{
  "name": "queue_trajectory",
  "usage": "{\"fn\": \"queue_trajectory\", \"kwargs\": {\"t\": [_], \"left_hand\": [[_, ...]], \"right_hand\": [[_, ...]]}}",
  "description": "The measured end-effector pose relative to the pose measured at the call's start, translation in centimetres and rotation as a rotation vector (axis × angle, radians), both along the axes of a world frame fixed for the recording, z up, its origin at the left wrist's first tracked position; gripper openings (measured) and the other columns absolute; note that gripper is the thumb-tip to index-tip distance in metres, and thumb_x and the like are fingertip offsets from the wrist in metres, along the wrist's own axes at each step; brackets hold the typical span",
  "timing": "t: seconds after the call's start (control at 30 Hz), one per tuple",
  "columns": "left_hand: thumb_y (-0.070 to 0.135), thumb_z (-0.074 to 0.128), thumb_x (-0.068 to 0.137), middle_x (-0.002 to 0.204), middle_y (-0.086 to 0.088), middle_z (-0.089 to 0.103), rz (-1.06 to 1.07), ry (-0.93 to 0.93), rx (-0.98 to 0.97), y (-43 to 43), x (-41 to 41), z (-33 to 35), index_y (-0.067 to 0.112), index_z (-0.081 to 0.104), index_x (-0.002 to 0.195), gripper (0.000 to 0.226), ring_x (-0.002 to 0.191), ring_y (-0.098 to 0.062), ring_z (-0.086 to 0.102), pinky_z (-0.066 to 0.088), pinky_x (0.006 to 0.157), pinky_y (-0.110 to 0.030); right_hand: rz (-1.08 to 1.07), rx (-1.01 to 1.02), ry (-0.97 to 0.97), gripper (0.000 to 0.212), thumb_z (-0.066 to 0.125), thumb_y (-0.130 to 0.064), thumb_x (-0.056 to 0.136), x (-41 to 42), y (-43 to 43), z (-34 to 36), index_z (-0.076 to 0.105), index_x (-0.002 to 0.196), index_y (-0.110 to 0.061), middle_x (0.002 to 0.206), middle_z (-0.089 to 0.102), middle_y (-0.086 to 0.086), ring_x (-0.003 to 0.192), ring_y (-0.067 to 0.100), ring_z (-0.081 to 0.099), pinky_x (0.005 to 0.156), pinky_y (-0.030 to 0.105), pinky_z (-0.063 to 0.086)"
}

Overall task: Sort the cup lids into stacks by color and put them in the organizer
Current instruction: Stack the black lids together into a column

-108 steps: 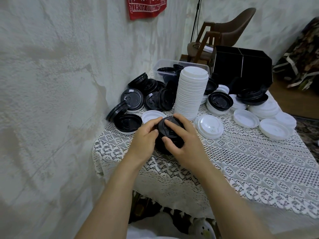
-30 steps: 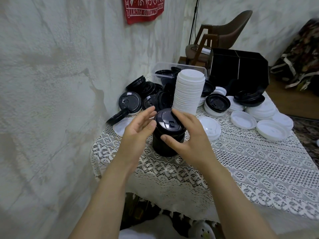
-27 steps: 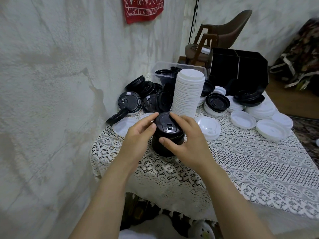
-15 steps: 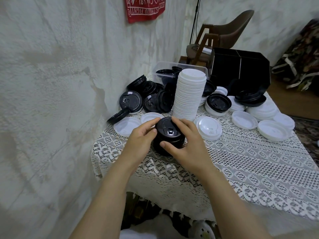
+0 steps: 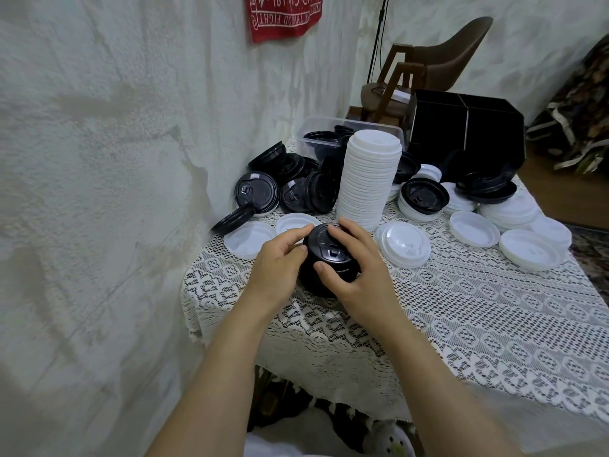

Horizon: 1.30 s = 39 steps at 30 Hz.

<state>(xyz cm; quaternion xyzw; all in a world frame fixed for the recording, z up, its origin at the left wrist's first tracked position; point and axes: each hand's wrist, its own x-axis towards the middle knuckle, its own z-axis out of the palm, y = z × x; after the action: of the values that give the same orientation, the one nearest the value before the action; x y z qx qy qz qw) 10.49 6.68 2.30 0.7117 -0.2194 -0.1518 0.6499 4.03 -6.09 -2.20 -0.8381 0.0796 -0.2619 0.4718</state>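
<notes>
Both hands are on the short stack of black lids (image 5: 329,255) near the front left of the lace-covered table (image 5: 461,308): the left hand (image 5: 280,268) curls round its left side, and the right hand (image 5: 359,275) wraps over the top and right side. Just behind it stands the tall stack of white lids (image 5: 369,179). Loose black lids (image 5: 286,189) lie by the wall, loose white lids (image 5: 527,249) to the right, and the black organizer (image 5: 468,133) sits at the back.
</notes>
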Motion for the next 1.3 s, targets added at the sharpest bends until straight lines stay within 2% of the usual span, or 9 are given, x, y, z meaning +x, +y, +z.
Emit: {"fn": "queue_trajectory", "kwargs": {"t": [0.17,0.3,0.37,0.5,0.63,0.73,0.9,1.07,1.3], "left_hand": [[-0.004,0.043,0.094,0.084,0.029,0.067,0.021,-0.035,0.032,-0.3,0.1,-0.3,0.023,0.067,0.109,0.039,0.085,0.019,0.059,0.043,0.070,-0.002],[0.002,0.043,0.096,0.108,0.020,0.066,0.046,-0.087,0.085,-0.4,0.2,-0.8,0.019,0.066,0.119,0.037,0.101,0.011,0.058,0.045,0.085,-0.010],[0.007,0.043,0.098,0.119,0.011,0.064,0.132,-0.210,0.152,-0.5,0.2,-1.1,0.018,0.063,0.124,0.034,0.112,0.000,0.056,0.043,0.095,-0.017],[0.007,0.050,0.093,0.134,-0.006,0.054,0.520,-0.587,0.381,0.2,2.4,-1.9,0.009,0.053,0.132,0.039,0.124,-0.021,0.047,0.037,0.103,-0.031],[-0.001,0.055,0.084,0.126,-0.018,0.056,0.629,-0.659,0.614,1.5,5.2,-3.6,0.000,0.051,0.131,0.047,0.117,-0.036,0.049,0.039,0.101,-0.046],[-0.005,0.054,0.083,0.114,-0.022,0.061,0.635,-0.611,0.611,2.3,5.8,-4.0,-0.003,0.055,0.126,0.043,0.106,-0.041,0.054,0.041,0.092,-0.047],[0.001,0.054,0.091,0.106,-0.013,0.065,0.666,-0.555,0.413,2.3,5.3,-2.8,0.002,0.061,0.120,0.030,0.097,-0.030,0.058,0.044,0.084,-0.038],[0.001,0.058,0.092,0.095,0.006,0.067,0.514,-0.060,-0.232,0.9,2.5,0.5,0.020,0.061,0.110,0.025,0.080,0.003,0.066,0.053,0.074,-0.015],[0.001,0.053,0.094,0.109,-0.010,0.070,0.296,0.298,-0.579,-0.1,1.5,1.1,0.001,0.056,0.127,0.033,0.099,-0.018,0.068,0.056,0.082,-0.026]], "right_hand": [[-0.015,0.017,-0.011,0.056,0.075,-0.020,0.083,0.1,0.1,-0.2,0.053,0.134,-0.027,0.139,0.037,-0.025,0.125,-0.023,0.028,0.103,0.000,0.022],[-0.019,0.023,0.002,0.056,0.075,-0.021,0.082,0.1,0.1,-0.1,0.054,0.134,-0.028,0.139,0.039,-0.022,0.125,-0.021,0.030,0.102,0.000,0.023],[-0.024,0.016,0.010,0.056,0.075,-0.022,0.083,0.1,0.0,0.0,0.054,0.134,-0.027,0.137,0.037,-0.026,0.123,-0.024,0.029,0.101,-0.002,0.022],[-0.020,0.004,0.013,0.055,0.074,-0.023,0.084,0.0,0.1,0.1,0.053,0.135,-0.026,0.136,0.035,-0.028,0.121,-0.028,0.026,0.098,-0.004,0.020],[-0.011,0.019,0.025,0.054,0.073,-0.024,0.085,-0.1,0.1,0.2,0.052,0.134,-0.028,0.138,0.035,-0.026,0.122,-0.027,0.025,0.098,-0.005,0.019],[-0.005,0.023,0.037,0.053,0.072,-0.026,0.085,-0.1,0.0,0.2,0.052,0.134,-0.030,0.139,0.035,-0.026,0.125,-0.024,0.026,0.100,-0.004,0.020],[0.006,0.032,0.048,0.053,0.071,-0.027,0.086,-0.2,0.0,0.4,0.051,0.134,-0.032,0.139,0.035,-0.029,0.126,-0.022,0.027,0.099,-0.004,0.021],[0.017,0.030,0.055,0.053,0.071,-0.027,0.087,-0.2,0.0,0.5,0.050,0.135,-0.030,0.141,0.035,-0.026,0.129,-0.017,0.028,0.103,0.001,0.023],[0.031,0.018,0.059,0.055,0.070,-0.030,0.087,-0.3,0.2,1.0,0.048,0.137,-0.028,0.144,0.037,-0.019,0.133,-0.006,0.033,0.114,0.026,0.030]]}}
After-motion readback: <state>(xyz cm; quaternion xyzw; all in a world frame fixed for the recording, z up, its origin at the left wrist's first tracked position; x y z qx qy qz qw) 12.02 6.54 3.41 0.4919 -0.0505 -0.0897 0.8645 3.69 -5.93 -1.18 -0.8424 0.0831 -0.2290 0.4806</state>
